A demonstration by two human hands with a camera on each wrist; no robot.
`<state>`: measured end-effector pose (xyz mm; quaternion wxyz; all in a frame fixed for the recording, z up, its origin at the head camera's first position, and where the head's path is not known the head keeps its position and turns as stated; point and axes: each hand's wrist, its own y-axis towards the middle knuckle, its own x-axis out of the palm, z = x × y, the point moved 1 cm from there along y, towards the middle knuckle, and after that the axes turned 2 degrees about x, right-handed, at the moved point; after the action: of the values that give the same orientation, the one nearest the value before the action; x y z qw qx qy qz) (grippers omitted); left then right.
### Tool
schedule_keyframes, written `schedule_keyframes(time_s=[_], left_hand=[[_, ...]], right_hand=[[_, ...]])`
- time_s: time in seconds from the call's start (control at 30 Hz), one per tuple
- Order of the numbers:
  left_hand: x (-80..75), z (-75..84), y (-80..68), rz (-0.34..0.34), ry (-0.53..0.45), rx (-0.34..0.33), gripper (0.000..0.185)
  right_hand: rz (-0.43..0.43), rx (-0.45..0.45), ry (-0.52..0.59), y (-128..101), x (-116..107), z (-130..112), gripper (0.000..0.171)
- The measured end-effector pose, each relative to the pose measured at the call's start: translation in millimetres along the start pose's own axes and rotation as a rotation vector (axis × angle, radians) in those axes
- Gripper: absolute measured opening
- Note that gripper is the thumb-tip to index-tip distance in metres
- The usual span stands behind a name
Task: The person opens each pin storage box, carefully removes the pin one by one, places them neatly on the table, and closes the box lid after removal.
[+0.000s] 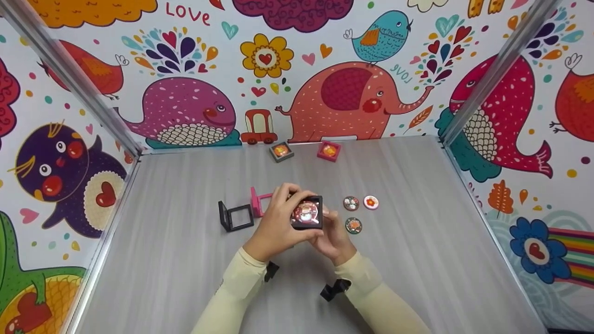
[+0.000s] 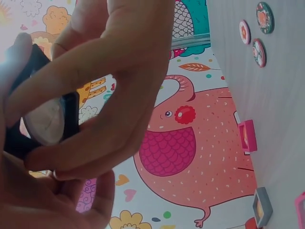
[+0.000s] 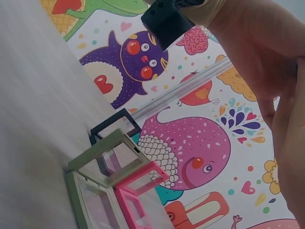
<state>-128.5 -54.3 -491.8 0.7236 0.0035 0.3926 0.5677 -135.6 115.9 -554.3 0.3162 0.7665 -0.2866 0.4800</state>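
My left hand grips a black square display frame by its left side, thumb along the near edge. Inside sits a round badge with a red and white picture. From the right, my right hand holds the same frame; its fingers reach the underside in the left wrist view. Left of the hands stand an open black frame and an open pink frame. An open grey-green frame shows in the right wrist view, hidden by the hands in the head view.
Several round badges lie right of the hands, among them a white one with a red flower. At the back, a grey frame and a pink frame each hold a badge. Printed walls with metal edges enclose the table.
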Motion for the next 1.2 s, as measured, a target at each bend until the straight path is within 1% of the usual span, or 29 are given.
schedule_keyframes(time_s=[0.13, 0.27, 0.37, 0.47, 0.53, 0.63, 0.7, 0.8, 0.87, 0.93, 1.07, 1.13, 1.2], left_hand=[[-0.5, 0.6, -0.1, 0.020, -0.002, -0.014, 0.076], [-0.5, 1.0, 0.1, 0.019, -0.001, -0.017, 0.076], [-0.7, 1.5, -0.4, 0.018, -0.015, -0.022, 0.075], [-1.0, 1.9, -0.5, 0.016, -0.046, -0.030, 0.074], [-1.7, 1.8, -0.1, 0.021, -0.086, -0.038, 0.073], [-3.8, 1.2, 1.2, 0.043, -0.175, -0.045, 0.071], [-6.1, 1.0, 1.6, 0.062, -0.245, -0.047, 0.071], [-11.0, 0.0, 0.4, 0.079, -0.306, -0.046, 0.069], [-15.1, -1.4, -1.2, 0.086, -0.345, -0.050, 0.069], [-19.0, -3.6, -2.8, 0.093, -0.389, -0.054, 0.070], [-23.6, -8.3, -5.4, 0.110, -0.519, -0.056, 0.076], [-24.2, -10.5, -6.5, 0.120, -0.578, -0.049, 0.078], [-24.4, -12.6, -7.8, 0.132, -0.623, -0.040, 0.079]], right_hand=[[-0.016, -0.020, -0.052, 0, 2, 1, 0.048], [-0.033, -0.040, -0.096, 0, 4, 1, 0.051], [-0.024, -0.028, -0.085, -1, 4, 1, 0.052], [-0.004, -0.013, -0.039, -1, 3, 2, 0.051], [0.002, -0.006, 0.012, -2, 2, 4, 0.051], [-0.013, -0.001, 0.107, -2, 0, 6, 0.054], [-0.019, 0.004, 0.163, -2, -1, 7, 0.059], [-0.029, 0.015, 0.216, -2, -1, 7, 0.066], [-0.029, 0.020, 0.236, -2, -2, 6, 0.067], [-0.034, 0.024, 0.247, -3, -3, 5, 0.064], [-0.033, 0.019, 0.254, -5, -3, 3, 0.057], [-0.032, 0.023, 0.246, -5, -2, 2, 0.055], [-0.025, 0.029, 0.210, -6, -2, -1, 0.054]])
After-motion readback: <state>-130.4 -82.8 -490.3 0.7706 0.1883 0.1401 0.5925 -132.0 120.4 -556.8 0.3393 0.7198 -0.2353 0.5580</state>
